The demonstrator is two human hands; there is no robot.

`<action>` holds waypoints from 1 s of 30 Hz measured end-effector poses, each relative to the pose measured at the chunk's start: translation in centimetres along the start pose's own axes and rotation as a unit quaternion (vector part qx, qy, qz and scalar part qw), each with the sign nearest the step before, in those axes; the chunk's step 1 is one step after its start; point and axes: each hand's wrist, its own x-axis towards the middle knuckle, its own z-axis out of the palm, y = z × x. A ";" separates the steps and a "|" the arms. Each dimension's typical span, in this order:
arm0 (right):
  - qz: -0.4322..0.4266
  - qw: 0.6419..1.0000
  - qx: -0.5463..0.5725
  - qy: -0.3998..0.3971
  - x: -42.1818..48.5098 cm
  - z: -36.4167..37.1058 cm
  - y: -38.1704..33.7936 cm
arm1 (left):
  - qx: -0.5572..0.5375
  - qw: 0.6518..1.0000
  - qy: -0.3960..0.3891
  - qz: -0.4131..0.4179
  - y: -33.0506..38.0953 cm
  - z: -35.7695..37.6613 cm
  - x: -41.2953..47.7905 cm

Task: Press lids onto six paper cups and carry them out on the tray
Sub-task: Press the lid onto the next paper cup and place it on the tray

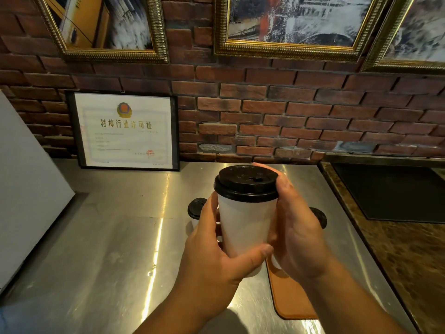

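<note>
Above the steel counter (108,237), you hold one white paper cup (243,222) upright and raised, between both hands, at the centre of the view. A black lid (245,183) sits on its rim, level all round as far as it shows, with the sip slot towards the right. Your left hand (212,249) wraps the cup's lower body, its thumb lying across the near face and its fingers curled behind. Your right hand (296,227) curls round the cup's right side, with fingertips reaching behind the lid's edge. An orange-brown tray (293,300) lies on the counter below and to the right of your hands, mostly hidden by your right forearm. A second lidded cup (197,208) shows just left of your left hand, and a third lidded cup (319,216) just right of your right hand; whether either stands on the tray cannot be told. A framed certificate (126,130) leans against the brick wall (289,112), under gilt picture frames (289,50). A dark stone surface (409,261) adjoins the counter on the right.
</note>
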 end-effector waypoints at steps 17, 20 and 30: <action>-0.028 0.998 0.046 -0.042 -1.6 -0.4 0.4 | -0.013 1.000 -0.006 -0.009 0.2 0.1 -1.2; -0.041 0.998 0.028 -0.036 -1.1 -0.8 -0.2 | -0.012 1.000 -0.014 -0.009 0.4 -0.1 -1.2; 0.003 1.000 -0.007 0.025 -0.1 0.0 -1.4 | -0.007 0.999 -0.038 -0.004 0.4 0.4 -1.4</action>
